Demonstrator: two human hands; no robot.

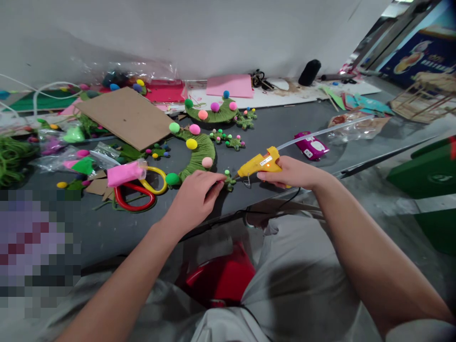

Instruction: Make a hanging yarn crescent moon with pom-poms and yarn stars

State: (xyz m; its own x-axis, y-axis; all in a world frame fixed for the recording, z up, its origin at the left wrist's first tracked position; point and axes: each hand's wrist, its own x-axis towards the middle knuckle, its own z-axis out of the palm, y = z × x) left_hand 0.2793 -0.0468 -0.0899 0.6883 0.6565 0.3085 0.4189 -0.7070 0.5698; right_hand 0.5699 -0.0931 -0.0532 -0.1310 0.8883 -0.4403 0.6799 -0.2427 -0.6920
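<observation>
My right hand (290, 172) grips a yellow glue gun (259, 162), with a long clear glue stick (313, 132) running out of its back. The gun's nozzle points left and meets a small green yarn-wrapped star (230, 184) with little pompoms. My left hand (194, 199) pinches that star at its left side between thumb and fingers. Just behind my left hand lies a green yarn-wrapped crescent (202, 154) with coloured pompoms. Farther back are a second crescent (208, 113) and small stars (235, 142) with pompoms.
Red-handled scissors (135, 205), yellow-handled scissors (162, 176) and a pink packet (126, 174) lie left. A cardboard sheet (124, 116) is behind them. At right are a purple case (311, 145) and a plastic bag (351, 128). A black cable (228, 217) runs along the table's front edge.
</observation>
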